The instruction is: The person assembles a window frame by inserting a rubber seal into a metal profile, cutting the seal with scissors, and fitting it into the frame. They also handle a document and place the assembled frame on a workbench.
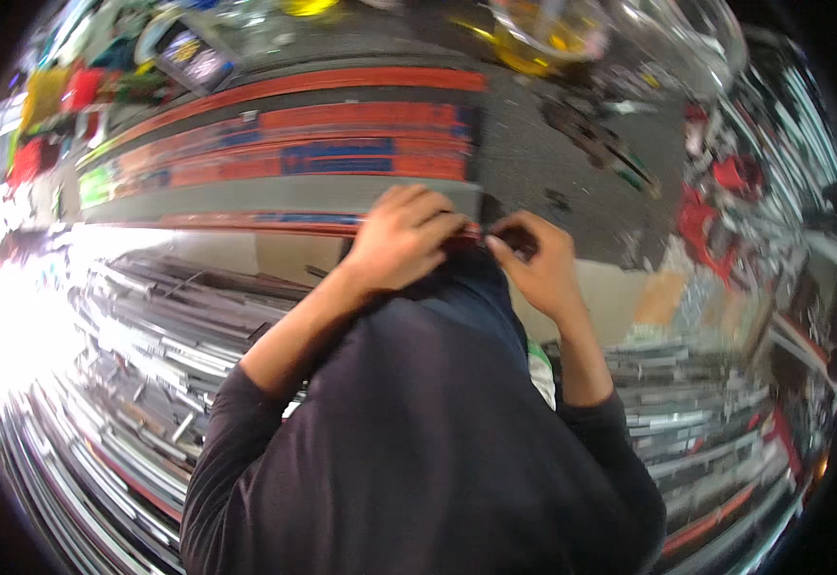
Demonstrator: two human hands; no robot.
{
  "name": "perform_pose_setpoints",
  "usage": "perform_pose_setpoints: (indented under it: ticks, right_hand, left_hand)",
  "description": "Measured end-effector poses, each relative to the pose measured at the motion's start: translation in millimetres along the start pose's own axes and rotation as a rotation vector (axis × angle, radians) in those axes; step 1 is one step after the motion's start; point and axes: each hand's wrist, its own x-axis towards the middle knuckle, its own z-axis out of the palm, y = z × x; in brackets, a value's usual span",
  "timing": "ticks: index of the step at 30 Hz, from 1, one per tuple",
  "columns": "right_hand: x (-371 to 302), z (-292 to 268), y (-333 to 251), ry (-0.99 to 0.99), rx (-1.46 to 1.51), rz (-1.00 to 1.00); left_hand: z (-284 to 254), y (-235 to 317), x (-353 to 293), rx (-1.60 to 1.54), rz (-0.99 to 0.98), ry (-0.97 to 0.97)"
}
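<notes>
A long thin bar point(275, 222) with orange-red film lies along the near edge of the worktable. My left hand point(404, 240) is closed over this bar close to its right end, with the fingers curled down onto it. Just past that end, my right hand point(540, 259) has its thumb and forefinger brought together in a pinch. Blur hides what, if anything, sits between those fingertips. Beyond my hands, several parallel profiles point(361, 120) with orange and blue film lie side by side, with a grey profile point(275, 194) nearest the held bar.
Pliers point(591, 139) lie on the dark tabletop point(524, 134). Behind them stands a clear tub point(543, 38) with yellow contents. A handheld device with a screen point(193, 57) lies far left. Red tools point(706, 225) are at the right. Long metal profiles point(160, 345) are stacked below the table.
</notes>
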Motion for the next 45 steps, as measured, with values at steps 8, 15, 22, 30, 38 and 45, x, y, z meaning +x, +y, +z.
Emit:
perform_pose_setpoints:
  ticks: [8,15,22,30,38,45]
  right_hand:
    - [-14,75,7,0.278,0.184,0.169]
    - [-27,102,40,0.496,0.121,0.068]
    - [-18,187,-15,0.960,-0.076,0.227]
    - [3,274,-99,1.285,-0.427,0.241]
    - [8,333,-176,1.366,-0.902,0.356]
    - [23,394,-271,1.347,-1.196,0.560]
  left_hand:
    - [-11,-6,0,0.075,0.121,-0.018]
    - [-159,-123,-127,0.081,-0.114,0.731]
    - [-390,-341,-406,0.457,-0.955,1.400]
    - [-563,-524,-548,0.466,-1.468,1.085]
    - [-608,-610,-551,0.314,-1.797,0.673]
    - [-626,-597,-540,0.206,-1.802,0.634]
